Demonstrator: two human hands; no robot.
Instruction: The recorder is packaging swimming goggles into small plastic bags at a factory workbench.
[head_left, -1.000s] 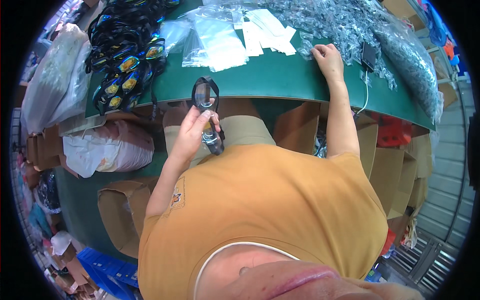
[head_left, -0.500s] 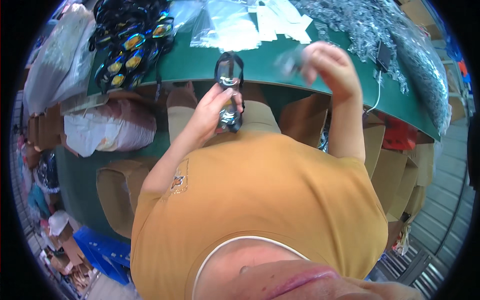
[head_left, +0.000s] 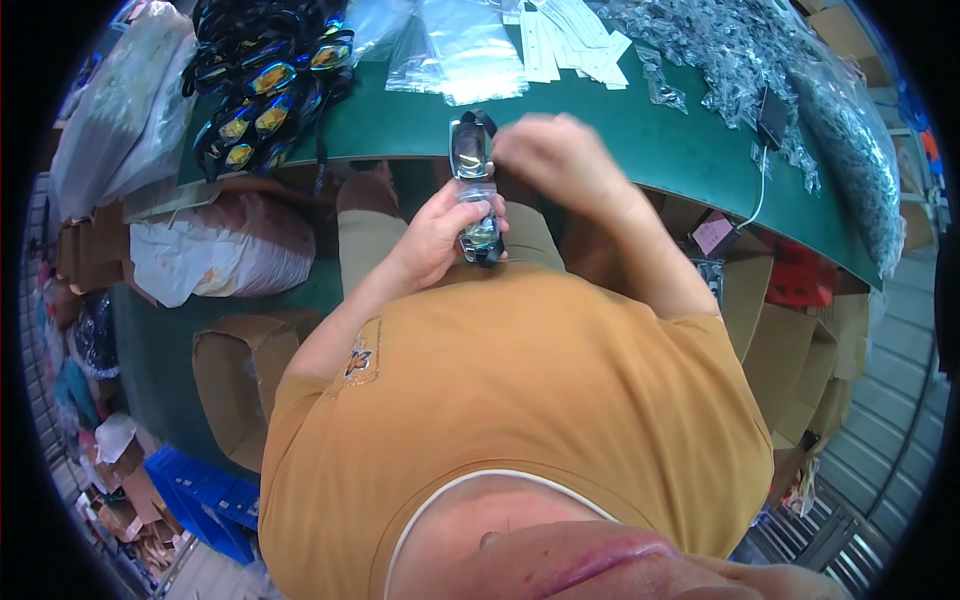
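Observation:
A pair of swimming goggles (head_left: pixel 468 150) with shiny lenses and a black strap is held lengthwise over my lap. My left hand (head_left: pixel 440 228) is closed around the lower lens, its thumb lying across the front. Near that thumb, a small clear plastic piece (head_left: pixel 478 192) seems to lie over the middle of the goggles. My right hand (head_left: pixel 560 165) is beside the upper lens and strap. Its fingers are curled and smeared by motion, so whether they hold anything cannot be made out.
On the green table (head_left: pixel 400 125), a heap of black goggles (head_left: pixel 265 80) lies at the left. Clear plastic bags (head_left: pixel 455 60) and white slips (head_left: pixel 575 45) lie at the back. Small clear packets (head_left: pixel 700 60) pile up at the right. Cardboard boxes (head_left: pixel 225 390) stand below.
My right hand has come left from over the table to the goggles. The goggles have shifted slightly right, and a clear piece now shows near my left thumb.

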